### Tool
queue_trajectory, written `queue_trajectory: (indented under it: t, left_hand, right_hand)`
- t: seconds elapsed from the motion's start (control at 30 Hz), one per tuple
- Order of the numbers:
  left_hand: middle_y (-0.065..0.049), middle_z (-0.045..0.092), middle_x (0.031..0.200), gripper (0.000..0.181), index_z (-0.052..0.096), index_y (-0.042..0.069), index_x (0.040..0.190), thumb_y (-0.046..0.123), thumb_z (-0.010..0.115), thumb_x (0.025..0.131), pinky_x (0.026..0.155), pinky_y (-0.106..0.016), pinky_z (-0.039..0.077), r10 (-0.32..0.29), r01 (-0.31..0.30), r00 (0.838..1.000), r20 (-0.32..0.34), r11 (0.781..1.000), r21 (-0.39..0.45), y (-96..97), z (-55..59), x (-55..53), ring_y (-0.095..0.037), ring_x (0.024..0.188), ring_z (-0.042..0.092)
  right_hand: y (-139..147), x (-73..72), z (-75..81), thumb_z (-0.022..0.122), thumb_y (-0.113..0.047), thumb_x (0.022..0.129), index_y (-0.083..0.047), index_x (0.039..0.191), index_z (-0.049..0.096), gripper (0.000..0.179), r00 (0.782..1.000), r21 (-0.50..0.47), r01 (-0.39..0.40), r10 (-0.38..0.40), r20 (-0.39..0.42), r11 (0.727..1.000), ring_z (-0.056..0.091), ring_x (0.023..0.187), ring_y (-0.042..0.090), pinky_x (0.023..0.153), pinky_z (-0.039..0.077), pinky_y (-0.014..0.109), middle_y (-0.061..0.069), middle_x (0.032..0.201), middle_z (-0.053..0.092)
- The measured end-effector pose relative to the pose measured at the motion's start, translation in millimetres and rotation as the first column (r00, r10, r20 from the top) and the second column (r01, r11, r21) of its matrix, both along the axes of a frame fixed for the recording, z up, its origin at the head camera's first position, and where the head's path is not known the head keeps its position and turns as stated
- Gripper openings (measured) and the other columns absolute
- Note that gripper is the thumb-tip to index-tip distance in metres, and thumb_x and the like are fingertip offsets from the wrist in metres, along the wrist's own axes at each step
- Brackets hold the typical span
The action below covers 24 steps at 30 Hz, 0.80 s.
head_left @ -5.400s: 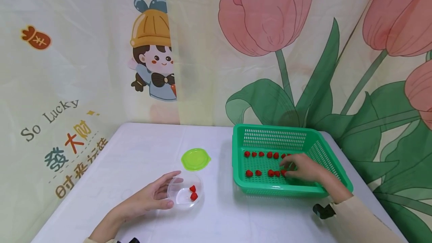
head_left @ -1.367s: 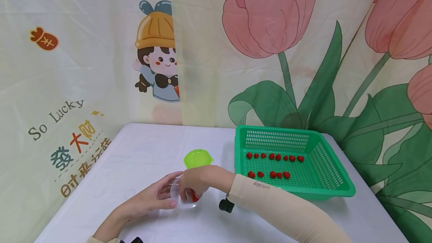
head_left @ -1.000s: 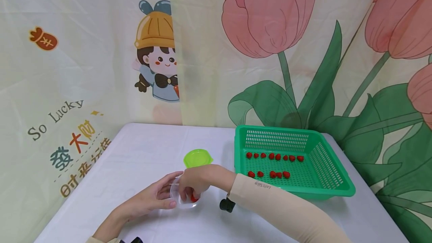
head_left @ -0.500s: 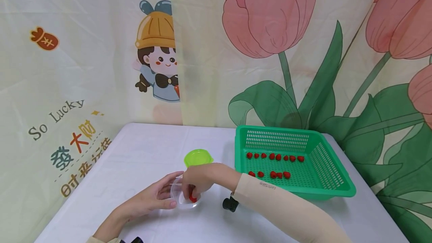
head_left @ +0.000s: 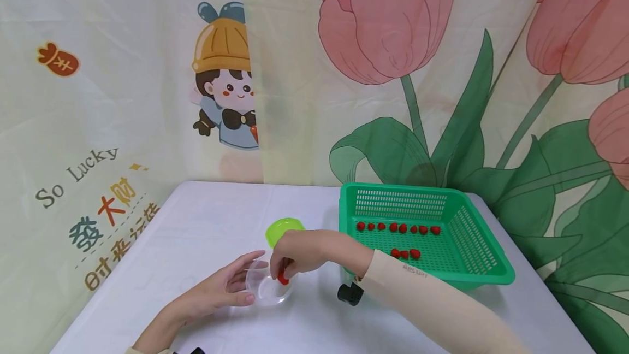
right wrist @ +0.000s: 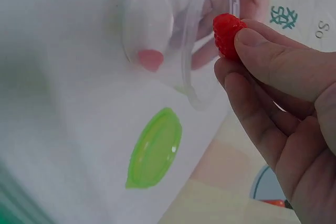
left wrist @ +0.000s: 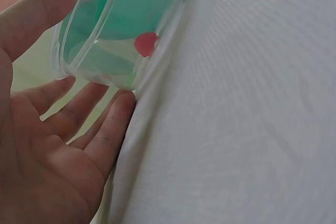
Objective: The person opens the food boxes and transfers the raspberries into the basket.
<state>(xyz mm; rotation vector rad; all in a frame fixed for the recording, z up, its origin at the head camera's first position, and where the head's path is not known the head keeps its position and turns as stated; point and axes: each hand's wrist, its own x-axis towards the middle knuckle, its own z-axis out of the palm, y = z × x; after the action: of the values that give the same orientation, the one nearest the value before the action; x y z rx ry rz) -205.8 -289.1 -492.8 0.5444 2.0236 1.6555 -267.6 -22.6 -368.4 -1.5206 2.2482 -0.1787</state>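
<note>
My right hand (head_left: 304, 250) pinches a red toy raspberry (right wrist: 227, 32) between thumb and forefinger, at the mouth of a clear plastic cup (head_left: 267, 299). One other raspberry (left wrist: 146, 44) lies at the bottom of the cup. My left hand (head_left: 213, 291) holds the cup from the left, thumb at its rim on one side and fingers along the other. To the right stands a green basket (head_left: 491, 242) with a back row of raspberries (head_left: 403, 228) and a few front-row raspberries (head_left: 415, 254). My right forearm hides the basket's front left part.
A lime green lid (head_left: 282, 228) lies on the white tablecloth (head_left: 216, 217) behind the cup, partly covered by my right hand in the head view. A printed curtain (head_left: 295, 70) hangs behind the table. A black wrist camera (head_left: 350, 294) sits below my right wrist.
My right hand went from the basket into the cup, which held two raspberries, and has now raised one toward the rim, shifting slightly right. My left hand stays at the cup.
</note>
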Motion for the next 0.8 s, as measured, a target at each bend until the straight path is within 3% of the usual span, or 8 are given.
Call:
queue_trajectory:
  t: [0.1,0.3,0.53,0.8]
  left_hand:
    - [-0.020,0.029,0.170,0.086,0.019,0.019,0.170,0.006,0.069,0.102,0.106,-0.031,0.053,-0.008,0.008,1.000,0.013,1.000,0.020,0.0,-0.5,0.6,-0.041,0.154,0.037]
    - [-0.019,0.029,0.170,0.084,0.022,0.020,0.169,0.005,0.069,0.101,0.106,-0.030,0.052,-0.004,0.004,1.000,-0.006,1.000,0.021,0.8,-1.8,0.5,-0.042,0.152,0.039]
    - [-0.020,0.027,0.170,0.085,0.021,0.016,0.169,0.004,0.069,0.101,0.105,-0.029,0.052,-0.014,0.014,1.000,-0.027,0.999,0.029,1.0,-1.7,0.9,-0.045,0.152,0.038]
    - [-0.021,0.025,0.171,0.084,0.021,0.018,0.169,0.004,0.068,0.101,0.106,-0.029,0.052,-0.024,0.025,0.999,-0.028,0.999,0.035,0.7,-0.7,0.9,-0.048,0.153,0.035]
  right_hand:
    - [12,-3.0,6.1,0.078,-0.012,0.098,-0.015,0.115,0.081,0.019,1.000,-0.035,0.015,-0.015,0.003,0.999,0.063,0.090,-0.003,0.085,0.051,0.009,-0.013,0.098,0.074]
    - [50,-10.7,16.6,0.077,-0.011,0.099,-0.014,0.116,0.081,0.017,0.997,-0.143,0.076,-0.074,0.015,0.987,0.063,0.092,-0.002,0.085,0.052,0.012,-0.010,0.102,0.074]
    - [104,-17.4,26.7,0.075,-0.008,0.099,-0.016,0.115,0.080,0.018,0.978,-0.238,0.204,-0.190,0.081,0.950,0.067,0.094,0.000,0.090,0.056,0.020,-0.011,0.101,0.074]
    - [166,-25.6,23.4,0.075,-0.004,0.098,-0.012,0.114,0.080,0.018,0.977,-0.326,0.202,-0.213,0.003,0.923,0.069,0.094,0.004,0.086,0.059,0.023,-0.005,0.105,0.076]
